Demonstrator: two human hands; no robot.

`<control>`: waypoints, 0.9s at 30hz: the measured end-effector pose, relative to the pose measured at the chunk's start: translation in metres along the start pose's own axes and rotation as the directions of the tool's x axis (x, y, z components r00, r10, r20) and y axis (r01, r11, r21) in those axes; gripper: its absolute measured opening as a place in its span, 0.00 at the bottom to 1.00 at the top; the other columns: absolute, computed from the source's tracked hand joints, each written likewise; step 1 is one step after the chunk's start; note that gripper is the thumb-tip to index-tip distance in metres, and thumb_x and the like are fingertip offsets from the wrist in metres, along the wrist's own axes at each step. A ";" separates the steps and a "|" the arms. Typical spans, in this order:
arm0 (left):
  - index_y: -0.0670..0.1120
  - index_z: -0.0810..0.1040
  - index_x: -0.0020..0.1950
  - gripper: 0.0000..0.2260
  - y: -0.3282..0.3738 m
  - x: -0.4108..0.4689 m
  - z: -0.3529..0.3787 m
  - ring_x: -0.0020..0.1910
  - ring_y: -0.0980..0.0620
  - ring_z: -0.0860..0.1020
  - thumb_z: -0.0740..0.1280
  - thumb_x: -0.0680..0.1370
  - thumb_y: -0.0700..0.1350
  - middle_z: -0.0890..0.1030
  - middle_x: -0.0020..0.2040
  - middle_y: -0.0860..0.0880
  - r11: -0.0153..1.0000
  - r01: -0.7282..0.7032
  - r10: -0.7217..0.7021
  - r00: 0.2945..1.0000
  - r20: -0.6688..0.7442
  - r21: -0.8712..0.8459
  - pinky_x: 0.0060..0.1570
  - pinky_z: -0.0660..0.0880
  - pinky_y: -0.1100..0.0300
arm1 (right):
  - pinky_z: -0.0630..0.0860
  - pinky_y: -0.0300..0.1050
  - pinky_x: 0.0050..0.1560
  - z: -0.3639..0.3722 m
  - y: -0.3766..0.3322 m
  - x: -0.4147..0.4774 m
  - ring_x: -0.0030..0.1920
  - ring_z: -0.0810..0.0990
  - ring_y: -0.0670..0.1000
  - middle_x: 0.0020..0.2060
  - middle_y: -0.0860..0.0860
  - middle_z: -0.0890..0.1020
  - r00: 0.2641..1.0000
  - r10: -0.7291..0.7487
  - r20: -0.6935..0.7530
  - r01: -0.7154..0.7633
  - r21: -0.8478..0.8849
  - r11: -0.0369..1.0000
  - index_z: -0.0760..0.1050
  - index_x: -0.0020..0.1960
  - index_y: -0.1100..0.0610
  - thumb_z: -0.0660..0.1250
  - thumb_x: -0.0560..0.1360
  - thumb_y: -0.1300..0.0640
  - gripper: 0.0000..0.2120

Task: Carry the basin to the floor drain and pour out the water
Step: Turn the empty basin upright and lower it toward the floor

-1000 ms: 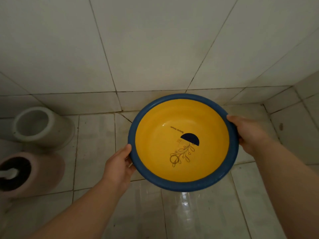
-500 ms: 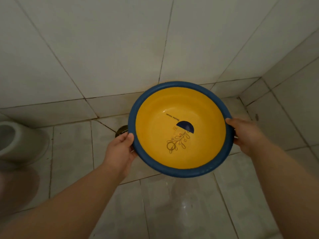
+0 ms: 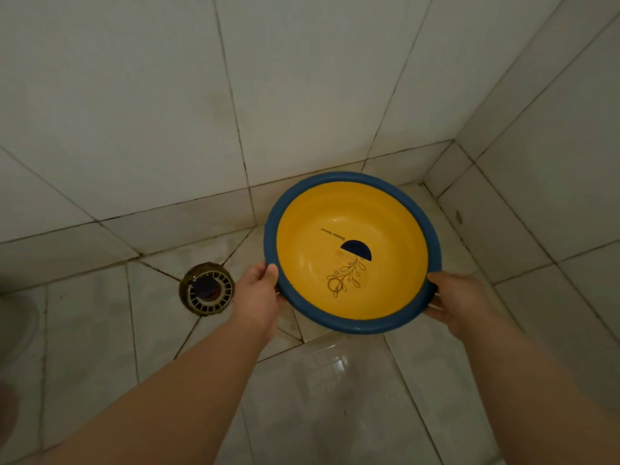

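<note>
I hold a round basin (image 3: 352, 229), yellow inside with a blue rim and a dark flower print, above the tiled floor near the corner. My left hand (image 3: 258, 290) grips its left rim and my right hand (image 3: 453, 297) grips its right rim. The basin sits nearly level, and water in it is hard to make out. A round floor drain (image 3: 207, 289) with a white slotted grate lies in the floor to the left of the basin, just beyond my left hand.
White tiled walls (image 3: 302, 78) meet in a corner at the upper right. The floor tiles (image 3: 335, 380) below the basin look wet and shiny. A pale rounded object (image 3: 15, 327) shows at the left edge.
The view has swung left and down, and the basin now sits to the right in it. The floor drain has come fully into sight beside my left hand. The containers at the left have dropped out.
</note>
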State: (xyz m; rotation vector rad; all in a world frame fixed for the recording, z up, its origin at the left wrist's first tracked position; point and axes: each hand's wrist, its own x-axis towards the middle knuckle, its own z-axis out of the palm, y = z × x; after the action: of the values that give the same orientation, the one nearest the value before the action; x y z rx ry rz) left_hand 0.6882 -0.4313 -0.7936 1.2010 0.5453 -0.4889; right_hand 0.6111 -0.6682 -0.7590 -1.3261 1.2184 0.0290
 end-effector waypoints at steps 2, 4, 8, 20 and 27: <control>0.43 0.75 0.50 0.10 -0.008 0.005 0.009 0.45 0.50 0.78 0.54 0.82 0.40 0.79 0.46 0.47 1.000 0.005 -0.005 1.000 -0.005 0.004 0.51 0.76 0.54 | 0.75 0.49 0.41 -0.004 0.007 0.007 0.45 0.78 0.56 0.42 0.55 0.79 1.000 -0.001 -0.012 0.001 0.028 1.000 0.73 0.52 0.61 0.60 0.76 0.66 0.06; 0.41 0.74 0.54 0.10 -0.018 0.009 0.019 0.45 0.50 0.78 0.54 0.82 0.40 0.79 0.46 0.47 1.000 0.010 -0.010 1.000 -0.008 0.013 0.52 0.76 0.52 | 0.75 0.50 0.44 -0.010 0.013 0.017 0.47 0.78 0.57 0.47 0.56 0.79 1.000 -0.019 -0.024 0.021 0.067 0.998 0.73 0.56 0.60 0.60 0.76 0.66 0.10; 0.41 0.72 0.56 0.09 -0.032 0.016 0.023 0.45 0.50 0.78 0.54 0.82 0.40 0.79 0.47 0.47 0.999 0.017 -0.016 0.999 -0.033 0.033 0.55 0.73 0.52 | 0.74 0.51 0.51 -0.009 0.026 0.034 0.53 0.77 0.58 0.55 0.59 0.78 0.999 -0.033 -0.037 0.037 0.125 0.991 0.71 0.65 0.64 0.60 0.75 0.69 0.18; 0.38 0.70 0.62 0.11 -0.061 0.025 0.018 0.58 0.43 0.74 0.55 0.81 0.34 0.77 0.51 0.43 0.984 0.106 -0.099 0.993 -0.057 0.145 0.59 0.71 0.51 | 0.74 0.52 0.60 -0.012 0.060 0.052 0.52 0.78 0.57 0.50 0.57 0.80 0.998 -0.069 -0.006 0.069 0.056 0.996 0.76 0.49 0.54 0.58 0.71 0.76 0.20; 0.36 0.67 0.69 0.18 -0.059 0.031 0.015 0.60 0.42 0.74 0.56 0.79 0.31 0.75 0.62 0.39 0.953 0.160 -0.148 0.987 -0.069 0.257 0.62 0.71 0.52 | 0.72 0.56 0.65 -0.007 0.060 0.054 0.59 0.77 0.59 0.59 0.58 0.78 0.998 -0.065 -0.018 0.067 0.094 0.993 0.71 0.66 0.61 0.58 0.73 0.74 0.23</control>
State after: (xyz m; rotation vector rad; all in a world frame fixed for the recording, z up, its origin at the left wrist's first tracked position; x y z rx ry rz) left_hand 0.6775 -0.4649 -0.8521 1.4322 0.6334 -0.6824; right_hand 0.5926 -0.6856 -0.8363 -1.2854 1.1736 -0.0847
